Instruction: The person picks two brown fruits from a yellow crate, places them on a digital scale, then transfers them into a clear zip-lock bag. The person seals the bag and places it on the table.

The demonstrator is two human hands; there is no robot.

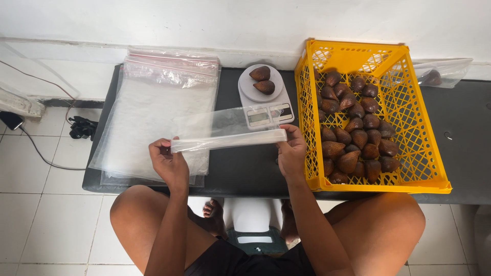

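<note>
I have both hands on one clear zip bag, held flat and level above the dark table at the centre of my view. My left hand pinches the bag's sealed strip at its nine o'clock end, thumb and fingers closed tight on the plastic. My right hand does the same at the three o'clock end, fingers curled shut around the strip. The rest of the bag stands up from the strip toward twelve o'clock, partly veiling the scale.

At ten o'clock lies a stack of clear bags, flat, rectangular, with red-pink zip lines along the far edge; I cannot count the sheets. At twelve o'clock sits one white kitchen scale with a round pan and a small grey display, carrying two brown scaly fruits. At two to three o'clock is one yellow lattice crate, holding roughly two dozen of the same fruits in a heap. Beyond it, at two o'clock against the wall, lies one more clear bag with something dark inside. A black cable trails across the tiled floor at nine o'clock.
</note>
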